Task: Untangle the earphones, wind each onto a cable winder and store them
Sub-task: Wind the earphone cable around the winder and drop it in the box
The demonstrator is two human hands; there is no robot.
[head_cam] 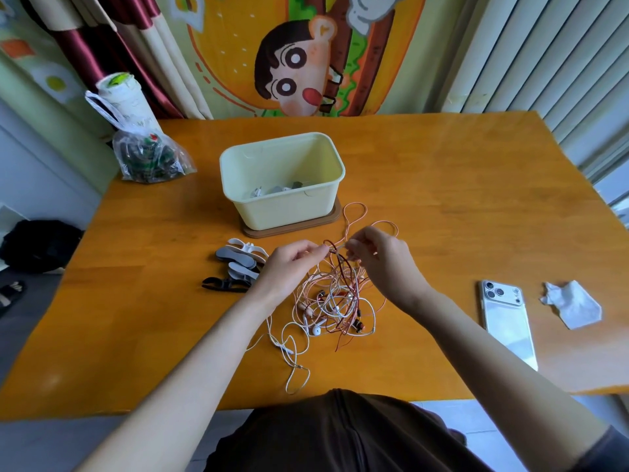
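A tangle of earphones (pixel 335 301), with white, pink and dark red cables, lies on the orange wooden table (pixel 442 206) in front of me. My left hand (pixel 292 264) pinches cable strands at the top of the tangle. My right hand (pixel 377 257) pinches strands just beside it, fingertips nearly meeting the left. Pink loops trail behind my right hand toward the box. A pile of cable winders (pixel 238 264), white, grey and black, sits left of my left hand. The cream storage box (pixel 282 206) stands behind on a brown lid and holds a few wound items.
A white phone (pixel 507 318) lies face down at the right, with a crumpled tissue (pixel 571 304) beyond it. A clear plastic bag (pixel 149 158) and a white tube stand at the table's far left corner. A curtain hangs behind the table.
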